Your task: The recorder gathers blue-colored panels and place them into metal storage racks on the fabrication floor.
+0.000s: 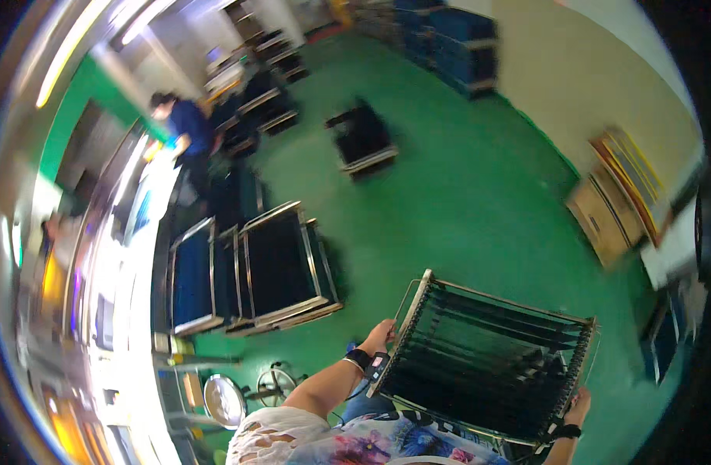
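Floral-print garment (371, 443), head view: nearest item, cut off by the lower edge, with a white openwork sleeve (272, 435) at the left.

Black rack (402, 329), one: light metal frame, toothed side edges, dark strips across it; I cannot make out whether these are separate sheets. It lies between the two hands, in front of the body, its near edge partly lost against the clothing.

Left hand (380, 335): closed around the rack's left side at a thin wire handle; dark band (359, 357) on the wrist. Right hand (578, 406): curled on the rack's right side; I cannot see exactly how its fingertips sit. Its forearm is cut off below.

Green floor (464, 209): bears a group of dark framed racks (282, 263) at left, a lone dark rack (363, 139) farther off, blurred, and a round stool (225, 401).

Bench (158, 248), far left: glare washes out most of its contents. Co-worker (191, 128) beside it: blurred, hands hard to read.

Cardboard box (607, 213), right: smeared, contents indistinct.
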{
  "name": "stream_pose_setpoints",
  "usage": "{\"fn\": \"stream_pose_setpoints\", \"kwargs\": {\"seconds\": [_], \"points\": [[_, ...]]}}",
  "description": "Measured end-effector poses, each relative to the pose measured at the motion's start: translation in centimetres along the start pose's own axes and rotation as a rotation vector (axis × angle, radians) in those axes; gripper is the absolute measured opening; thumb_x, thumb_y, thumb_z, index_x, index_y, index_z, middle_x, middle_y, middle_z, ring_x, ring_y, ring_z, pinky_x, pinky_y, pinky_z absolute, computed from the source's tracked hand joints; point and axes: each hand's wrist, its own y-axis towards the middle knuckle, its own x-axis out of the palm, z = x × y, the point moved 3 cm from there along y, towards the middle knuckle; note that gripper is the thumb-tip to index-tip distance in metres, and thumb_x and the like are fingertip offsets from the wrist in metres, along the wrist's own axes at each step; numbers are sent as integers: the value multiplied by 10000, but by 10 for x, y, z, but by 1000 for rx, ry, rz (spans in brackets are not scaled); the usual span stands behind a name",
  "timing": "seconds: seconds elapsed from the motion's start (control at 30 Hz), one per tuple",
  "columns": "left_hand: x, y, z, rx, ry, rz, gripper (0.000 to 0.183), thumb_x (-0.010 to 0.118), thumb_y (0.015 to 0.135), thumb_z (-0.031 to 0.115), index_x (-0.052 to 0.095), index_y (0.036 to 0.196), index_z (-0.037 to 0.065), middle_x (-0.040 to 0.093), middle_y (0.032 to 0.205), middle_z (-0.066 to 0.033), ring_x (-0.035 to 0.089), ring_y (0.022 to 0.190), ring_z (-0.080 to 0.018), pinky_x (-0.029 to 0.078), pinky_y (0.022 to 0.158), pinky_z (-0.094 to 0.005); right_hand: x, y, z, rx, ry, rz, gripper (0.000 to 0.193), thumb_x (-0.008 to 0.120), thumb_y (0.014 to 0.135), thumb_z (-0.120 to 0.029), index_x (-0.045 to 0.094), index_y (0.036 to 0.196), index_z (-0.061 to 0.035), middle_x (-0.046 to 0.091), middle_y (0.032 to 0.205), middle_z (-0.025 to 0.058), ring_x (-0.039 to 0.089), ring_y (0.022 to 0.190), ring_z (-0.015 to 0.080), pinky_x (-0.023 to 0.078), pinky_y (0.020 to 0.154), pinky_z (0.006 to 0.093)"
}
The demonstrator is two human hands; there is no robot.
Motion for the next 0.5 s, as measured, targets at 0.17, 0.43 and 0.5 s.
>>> {"fn": "stream_pose_setpoints", "kwargs": {"seconds": [0.17,0.43,0.5], "points": [[-34,-27,0,-100,-504,246,176,438,870,252,485,845,84,443,661,4,434,578,-119,381,553,-266,231,71,-105,-132,-151,-523,188,573,793,-247,549,829,-64,442,666,-17,397,605,86,328,575,233],[-123,-108,51,252,-897,783,193,546,794,269,517,851,86,465,724,9,457,604,-109,415,588,-253,647,-85,-220,-215,-478,-1043,235,578,757,-278,602,830,-56,552,774,28,483,745,150,370,679,300],[-149,-131,37,245,-963,797,206,554,777,278,510,883,108,522,727,-14,484,638,-152,406,589,-265,734,-187,-217,-263,-479,-1149,116,579,770,-208,554,698,-121,518,641,-39,478,600,89,380,594,228]]}}
